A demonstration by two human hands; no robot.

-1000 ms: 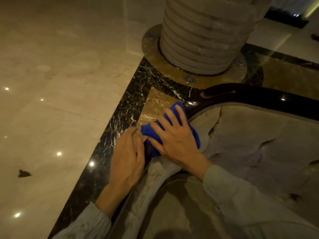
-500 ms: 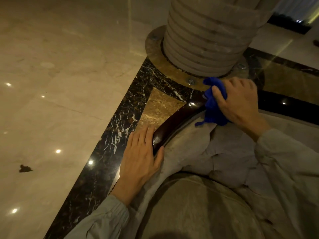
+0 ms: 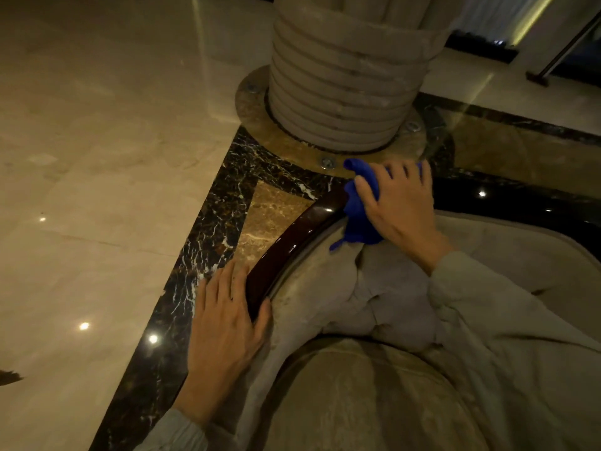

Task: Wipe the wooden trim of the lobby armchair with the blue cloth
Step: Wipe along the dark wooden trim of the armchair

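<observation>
My right grip (image 3: 400,206) clutches cloth (image 3: 357,222), bunched, pressed on trim (image 3: 286,252) at the chair (image 3: 374,402) corner near pillar (image 3: 341,92). Left grip (image 3: 224,327) wraps trim lower down, thumb inside, fingers outside.

A single wide-angle camera on the person's head looks forward and steeply down from just above the armchair (image 3: 374,402), near enough that its seat and curved wooden trim (image 3: 286,252) fill the lower right. Beyond the armchair it takes in the ribbed column (image 3: 348,86), and left of the armchair the marble floor (image 3: 97,157).
</observation>
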